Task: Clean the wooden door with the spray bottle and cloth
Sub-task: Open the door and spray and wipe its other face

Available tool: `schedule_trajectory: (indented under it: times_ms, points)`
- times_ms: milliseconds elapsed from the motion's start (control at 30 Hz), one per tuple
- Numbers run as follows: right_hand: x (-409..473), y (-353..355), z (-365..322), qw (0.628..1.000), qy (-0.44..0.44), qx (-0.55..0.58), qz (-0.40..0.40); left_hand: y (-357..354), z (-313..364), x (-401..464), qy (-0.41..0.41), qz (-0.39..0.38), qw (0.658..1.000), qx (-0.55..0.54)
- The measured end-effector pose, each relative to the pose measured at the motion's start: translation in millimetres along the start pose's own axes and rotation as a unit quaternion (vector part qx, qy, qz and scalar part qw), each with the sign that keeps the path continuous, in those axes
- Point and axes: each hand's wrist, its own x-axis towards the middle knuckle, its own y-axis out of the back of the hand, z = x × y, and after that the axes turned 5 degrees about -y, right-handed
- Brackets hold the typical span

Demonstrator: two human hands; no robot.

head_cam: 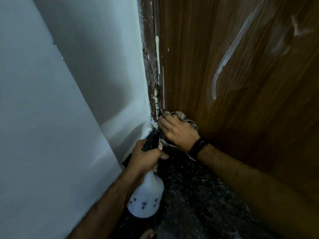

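The brown wooden door (pixel 233 69) fills the right side, with pale smears on its upper part. My right hand (pixel 176 131) presses a crumpled patterned cloth (pixel 188 120) against the door's lower left edge, near the hinge. My left hand (pixel 146 157) grips the neck of a white spray bottle (pixel 146 197) with a black nozzle (pixel 151 140) that points toward the door's bottom corner. Small purple flowers are printed on the bottle's body.
A pale wall (pixel 60 100) stands on the left and meets the paint-spattered door frame (pixel 151 66). The floor (pixel 193 195) below is dark and speckled. A dark band is on my right wrist.
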Motion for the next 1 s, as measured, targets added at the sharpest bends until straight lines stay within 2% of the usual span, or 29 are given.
schedule_trajectory:
  times_ms: [133, 233, 333, 433, 533, 667, 767, 900, 1000]
  points:
    - [-14, -22, -18, 0.99, 0.057, 0.014, -0.128, -8, 8, -4, -0.011, -0.008, 1.0, -0.003]
    - [-34, -26, -26, 0.986, 0.089, 0.035, -0.137, -14, 10, -10, -0.011, -0.035, 0.999, 0.003]
    - [-57, -11, -12, 0.995, 0.06, 0.037, -0.069, -12, 6, -13, -0.018, -0.056, 0.998, 0.011]
    - [-91, 6, 14, 0.998, -0.045, 0.036, 0.025, -14, 8, -15, -0.035, -0.074, 0.997, 0.017]
    - [-127, 19, 24, 0.989, -0.121, 0.049, 0.076, -25, 18, -18, -0.043, -0.089, 0.995, 0.015]
    - [-149, 25, 23, 0.96, -0.226, 0.092, 0.138, -44, 43, -29, -0.064, -0.117, 0.991, 0.0]
    - [-142, 39, 27, 0.942, -0.258, 0.087, 0.195, -49, 59, -33, -0.084, -0.128, 0.988, 0.0]
    - [-126, 68, 48, 0.901, -0.327, 0.072, 0.274, -53, 81, -39, -0.105, -0.137, 0.985, 0.001]
    - [-122, 80, 61, 0.898, -0.334, 0.066, 0.28, -55, 100, -40, -0.123, -0.134, 0.983, -0.006]
